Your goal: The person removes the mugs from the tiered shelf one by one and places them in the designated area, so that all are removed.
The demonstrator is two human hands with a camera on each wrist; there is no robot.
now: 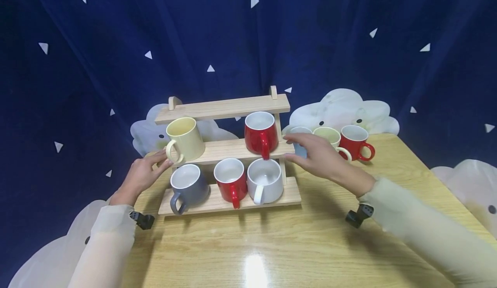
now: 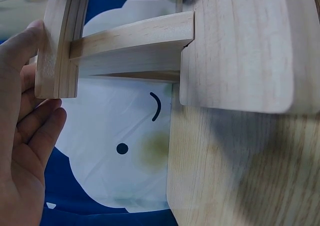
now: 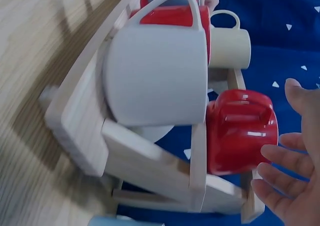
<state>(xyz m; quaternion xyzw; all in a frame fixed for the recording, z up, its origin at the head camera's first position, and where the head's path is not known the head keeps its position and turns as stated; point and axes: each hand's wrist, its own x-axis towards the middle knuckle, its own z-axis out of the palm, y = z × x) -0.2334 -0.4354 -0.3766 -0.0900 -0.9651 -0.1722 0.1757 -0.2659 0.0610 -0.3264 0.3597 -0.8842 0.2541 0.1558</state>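
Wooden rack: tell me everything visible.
The rack looks like pale wood: three boards in stepped tiers, joined by supports, with two rounded tabs on the top board. It stands on the table. The middle board bears a yellow mug and a red mug; the bottom board a blue-grey mug, a second red mug and a white mug. The left hand grips the middle board's left end; whether the right hand touches it is unclear.

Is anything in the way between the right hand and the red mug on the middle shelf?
Nothing visible: the right hand is by the right end of the middle shelf, with no other mug between it and the red mug.
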